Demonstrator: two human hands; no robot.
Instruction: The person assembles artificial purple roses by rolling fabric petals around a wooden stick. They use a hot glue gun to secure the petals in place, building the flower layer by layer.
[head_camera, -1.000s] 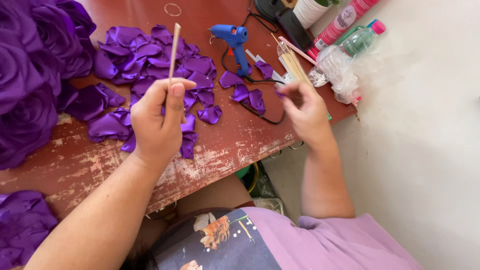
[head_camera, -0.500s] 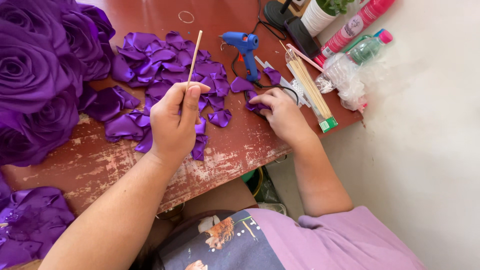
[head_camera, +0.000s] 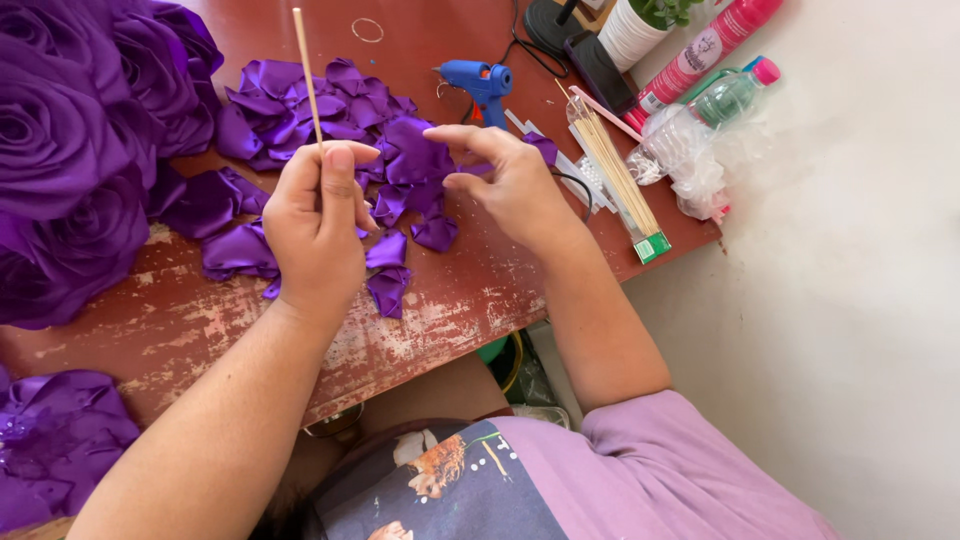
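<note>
My left hand (head_camera: 315, 230) is closed around a thin wooden stick (head_camera: 305, 70), which stands upright above the fist. My right hand (head_camera: 510, 185) pinches a purple satin petal (head_camera: 412, 152) between thumb and fingers, just to the right of the stick. Both hands hover over a pile of loose purple petals (head_camera: 290, 100) spread on the worn red table (head_camera: 190, 320). Some petals lie under and between my hands.
Large purple fabric roses (head_camera: 70, 130) fill the left side. A blue glue gun (head_camera: 480, 80) lies behind the petals. A pack of wooden sticks (head_camera: 615, 170), a crumpled plastic bag (head_camera: 690, 160), a green bottle (head_camera: 735, 95) and a pink can (head_camera: 700, 50) sit by the table's right edge.
My right hand left the pack of sticks, came to the petal pile and lifted a purple petal toward the stick. My left hand kept hold of the stick.
</note>
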